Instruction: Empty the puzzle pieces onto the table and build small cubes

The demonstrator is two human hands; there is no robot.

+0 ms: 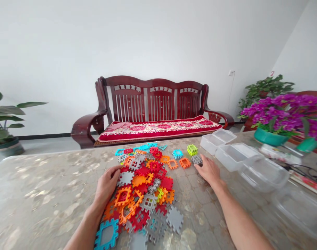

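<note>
A loose heap of interlocking plastic building tiles (139, 180) in red, orange, grey, blue and some green spreads over the table. My left hand (106, 184) rests at the heap's left edge, fingers stretched toward a grey tile (126, 178), with nothing visibly held. Right of the heap, my right hand (209, 170) has its thumb and fingers around the near right side of a small stack of grey tiles (196, 159). Beside that stack are a green stack (192, 149), a blue stack (177, 153) and an orange stack (185, 163). Another orange tile (172, 164) lies close by.
Clear plastic boxes (227, 158) and lids (264, 173) line the table's right side. Behind them stand purple flowers (286, 111) in a teal pot (270, 137), with cables (308, 170) nearby. A wooden bench (158, 100) stands beyond the patterned tabletop (51, 187).
</note>
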